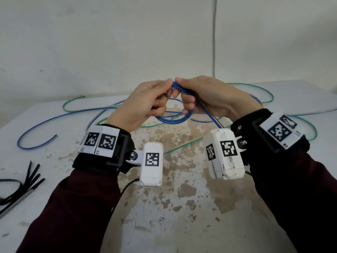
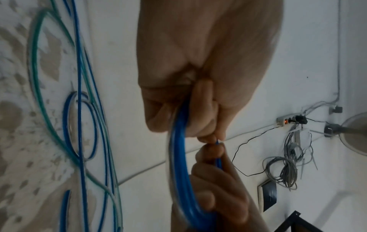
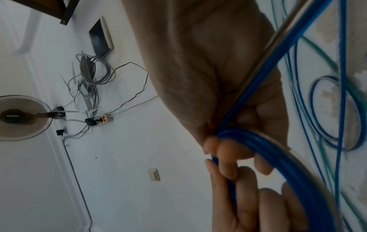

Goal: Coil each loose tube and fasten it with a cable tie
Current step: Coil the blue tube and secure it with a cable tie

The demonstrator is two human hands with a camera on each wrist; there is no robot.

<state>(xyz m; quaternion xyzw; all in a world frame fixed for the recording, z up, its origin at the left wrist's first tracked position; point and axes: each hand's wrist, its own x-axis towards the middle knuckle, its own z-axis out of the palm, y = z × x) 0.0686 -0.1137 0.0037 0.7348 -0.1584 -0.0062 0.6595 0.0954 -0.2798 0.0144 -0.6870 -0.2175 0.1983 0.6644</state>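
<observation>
A blue tube coil [image 1: 175, 117] of several small loops hangs above the table between both hands. My left hand [image 1: 145, 105] pinches the top of the coil [image 2: 178, 149] from the left. My right hand [image 1: 206, 99] grips the same bundle [image 3: 258, 147] from the right, fingers curled round it. A straight tail of the blue tube [image 1: 209, 114] runs from the right hand down toward my right wrist. More blue tube [image 1: 36, 143] and green tube [image 1: 264, 90] lie loose on the white table [image 1: 182, 207]. Black cable ties [image 1: 21, 185] lie at the table's left edge.
A white wall rises right behind the table, with a grey cable [image 1: 214, 37] running down it. The table's paint is worn brown in the middle. The wrist views show a power strip [image 2: 286, 121] and bundled grey cables [image 3: 93, 70] on a far wall.
</observation>
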